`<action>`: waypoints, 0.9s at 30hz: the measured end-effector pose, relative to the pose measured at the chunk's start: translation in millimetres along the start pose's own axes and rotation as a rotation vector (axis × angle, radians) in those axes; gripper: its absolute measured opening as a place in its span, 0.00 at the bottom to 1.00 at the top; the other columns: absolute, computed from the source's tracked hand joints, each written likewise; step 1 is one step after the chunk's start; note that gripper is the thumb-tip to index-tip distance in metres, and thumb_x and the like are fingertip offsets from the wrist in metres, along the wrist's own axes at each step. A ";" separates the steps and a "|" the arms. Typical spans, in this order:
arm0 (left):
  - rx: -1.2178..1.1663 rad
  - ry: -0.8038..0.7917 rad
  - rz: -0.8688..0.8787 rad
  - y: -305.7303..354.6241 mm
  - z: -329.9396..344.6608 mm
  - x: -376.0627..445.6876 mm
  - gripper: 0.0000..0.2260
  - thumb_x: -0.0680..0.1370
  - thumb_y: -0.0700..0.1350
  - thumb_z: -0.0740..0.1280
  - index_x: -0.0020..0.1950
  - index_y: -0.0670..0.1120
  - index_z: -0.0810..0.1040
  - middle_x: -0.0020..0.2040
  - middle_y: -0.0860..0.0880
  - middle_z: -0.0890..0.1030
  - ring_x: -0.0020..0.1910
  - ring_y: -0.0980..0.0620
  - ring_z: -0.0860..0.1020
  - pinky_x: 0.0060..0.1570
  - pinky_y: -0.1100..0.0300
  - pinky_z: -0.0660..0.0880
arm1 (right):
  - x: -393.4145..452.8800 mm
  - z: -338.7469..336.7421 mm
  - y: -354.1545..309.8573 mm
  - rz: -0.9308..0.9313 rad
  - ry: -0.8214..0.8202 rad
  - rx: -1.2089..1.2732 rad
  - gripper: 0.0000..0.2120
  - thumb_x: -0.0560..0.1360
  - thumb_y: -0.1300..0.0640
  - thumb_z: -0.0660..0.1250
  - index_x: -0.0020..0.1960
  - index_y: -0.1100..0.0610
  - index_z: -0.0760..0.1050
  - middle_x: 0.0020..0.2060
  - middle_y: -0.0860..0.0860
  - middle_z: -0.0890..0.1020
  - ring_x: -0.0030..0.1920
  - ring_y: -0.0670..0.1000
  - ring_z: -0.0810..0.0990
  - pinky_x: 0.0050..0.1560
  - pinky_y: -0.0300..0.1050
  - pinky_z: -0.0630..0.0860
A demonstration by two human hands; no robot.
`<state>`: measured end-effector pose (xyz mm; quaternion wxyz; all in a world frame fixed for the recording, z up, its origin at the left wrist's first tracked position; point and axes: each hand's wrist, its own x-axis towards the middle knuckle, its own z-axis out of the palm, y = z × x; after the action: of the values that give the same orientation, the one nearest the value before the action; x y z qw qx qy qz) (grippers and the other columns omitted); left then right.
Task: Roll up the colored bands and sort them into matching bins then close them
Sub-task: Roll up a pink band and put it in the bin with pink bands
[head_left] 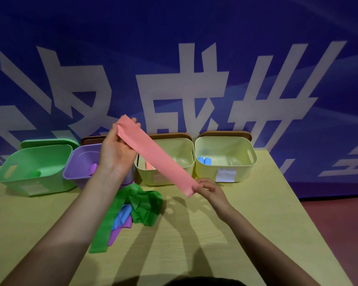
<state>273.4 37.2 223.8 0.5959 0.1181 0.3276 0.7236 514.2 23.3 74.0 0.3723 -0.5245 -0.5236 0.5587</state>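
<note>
A pink band [156, 154] is stretched flat in the air above the table. My left hand [117, 147] grips its far upper end, and my right hand [208, 187] pinches its near lower end. Under it on the table lies a heap of loose bands: green [141, 205], blue [122, 215] and purple [116, 234]. Four open bins stand in a row at the back: green [15, 174], purple [79, 162], a yellow one [186, 145] holding a pink roll [148, 171], and a second yellow one [232, 147] holding blue rolls [204, 161].
A green roll [35, 174] lies in the green bin and a purple roll [93, 168] in the purple bin. Lids lean behind the bins: green [48, 142], brown [91, 139] and brown [225, 133]. The table's right edge [310, 219] drops to a red floor.
</note>
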 end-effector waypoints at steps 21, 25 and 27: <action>0.379 -0.222 -0.023 -38.3 22.4 -26.1 0.15 0.83 0.47 0.53 0.54 0.44 0.78 0.46 0.48 0.85 0.47 0.51 0.83 0.46 0.59 0.80 | 0.4 -9.0 -25.6 -0.163 0.092 -0.142 0.24 0.71 0.54 0.74 0.64 0.50 0.72 0.58 0.45 0.79 0.60 0.40 0.75 0.59 0.39 0.72; 0.488 -0.274 -0.062 -57.8 32.1 -45.3 0.16 0.83 0.47 0.54 0.55 0.42 0.78 0.48 0.46 0.84 0.50 0.50 0.83 0.48 0.58 0.79 | -7.5 13.2 -68.6 -0.328 -0.151 0.037 0.20 0.73 0.48 0.65 0.63 0.53 0.75 0.57 0.43 0.80 0.59 0.40 0.76 0.58 0.34 0.71; 0.487 -0.280 -0.047 -58.9 32.2 -45.3 0.15 0.83 0.47 0.54 0.54 0.42 0.78 0.48 0.46 0.84 0.49 0.50 0.83 0.47 0.58 0.80 | -8.5 25.5 -80.9 -0.351 -0.195 0.091 0.17 0.74 0.49 0.65 0.54 0.60 0.79 0.47 0.49 0.82 0.48 0.44 0.79 0.52 0.34 0.73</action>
<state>349.6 9.8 221.9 0.6059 0.3491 0.4092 0.5861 480.1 24.2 152.1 0.4349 -0.3510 -0.6148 0.5565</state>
